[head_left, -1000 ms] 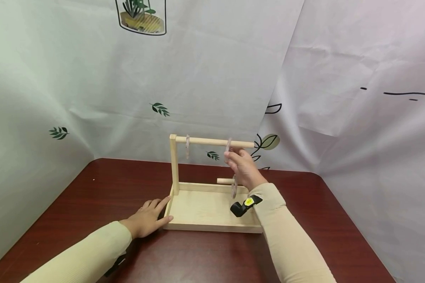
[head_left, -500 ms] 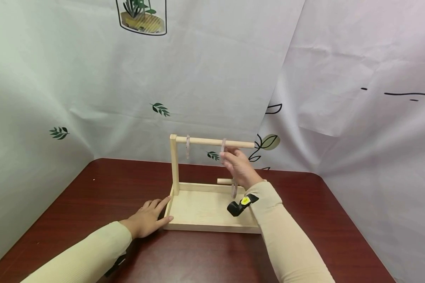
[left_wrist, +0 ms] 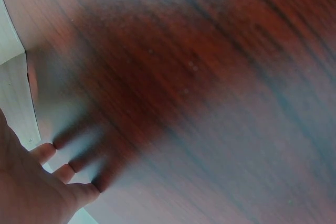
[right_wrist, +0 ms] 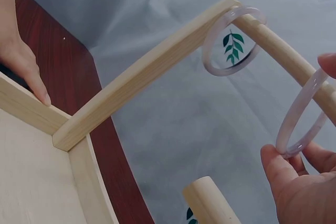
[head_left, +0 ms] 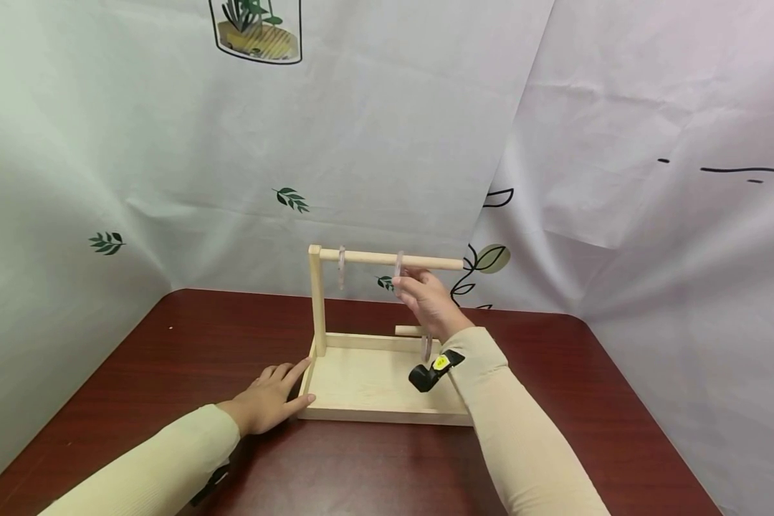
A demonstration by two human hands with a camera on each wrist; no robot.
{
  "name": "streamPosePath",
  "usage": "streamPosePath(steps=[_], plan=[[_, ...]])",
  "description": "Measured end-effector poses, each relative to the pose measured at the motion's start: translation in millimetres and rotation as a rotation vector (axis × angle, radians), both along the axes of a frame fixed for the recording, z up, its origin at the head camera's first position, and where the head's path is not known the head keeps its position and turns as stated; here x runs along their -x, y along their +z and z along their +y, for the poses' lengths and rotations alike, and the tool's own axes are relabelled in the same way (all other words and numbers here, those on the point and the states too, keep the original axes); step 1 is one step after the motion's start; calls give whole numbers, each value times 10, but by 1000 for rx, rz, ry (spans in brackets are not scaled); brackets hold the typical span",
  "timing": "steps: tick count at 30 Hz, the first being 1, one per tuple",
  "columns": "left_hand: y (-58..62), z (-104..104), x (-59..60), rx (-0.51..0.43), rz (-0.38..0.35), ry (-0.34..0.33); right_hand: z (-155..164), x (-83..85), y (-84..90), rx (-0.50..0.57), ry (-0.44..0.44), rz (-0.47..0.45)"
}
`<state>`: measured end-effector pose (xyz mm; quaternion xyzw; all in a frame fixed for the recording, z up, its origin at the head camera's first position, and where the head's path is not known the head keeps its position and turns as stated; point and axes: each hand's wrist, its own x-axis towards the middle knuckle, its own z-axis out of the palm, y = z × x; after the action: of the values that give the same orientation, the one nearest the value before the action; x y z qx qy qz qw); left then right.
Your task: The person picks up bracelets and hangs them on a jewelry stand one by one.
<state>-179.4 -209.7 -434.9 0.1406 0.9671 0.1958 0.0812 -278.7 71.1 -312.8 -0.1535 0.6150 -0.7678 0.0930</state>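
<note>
A wooden jewellery stand (head_left: 317,301) has a shallow tray base and a long upper rod (head_left: 370,257). My right hand (head_left: 431,304) pinches the lower part of a pale lavender bangle (right_wrist: 294,116) between thumb and fingers. That bangle encircles the upper rod around its middle. Closer to the post, a second bangle (right_wrist: 209,51) hangs on the same rod, untouched. A third bangle (head_left: 426,349) hangs on the short lower rod (head_left: 409,330), partly behind my right wrist. My left hand (head_left: 267,400) rests with spread fingers on the tray's left edge.
The stand's tray (head_left: 368,380) sits on a dark red-brown wooden table (head_left: 232,337). A white cloth with printed leaves (head_left: 387,143) hangs behind the table and at both sides. Beyond the upper rod's right end, nothing holds it up.
My right hand has slid the pinched bangle leftward along the upper rod, toward the post. My left hand and the other two bangles stay where they were.
</note>
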Motion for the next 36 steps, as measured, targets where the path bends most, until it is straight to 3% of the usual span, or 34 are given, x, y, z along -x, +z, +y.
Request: streamPosePath(steps=[11,36], plan=[[1,1,7,1,5,-4,-44,19,56,25,-17,-92],[17,3,-24,2,18,-21,-54,29,66,54,11,-104]])
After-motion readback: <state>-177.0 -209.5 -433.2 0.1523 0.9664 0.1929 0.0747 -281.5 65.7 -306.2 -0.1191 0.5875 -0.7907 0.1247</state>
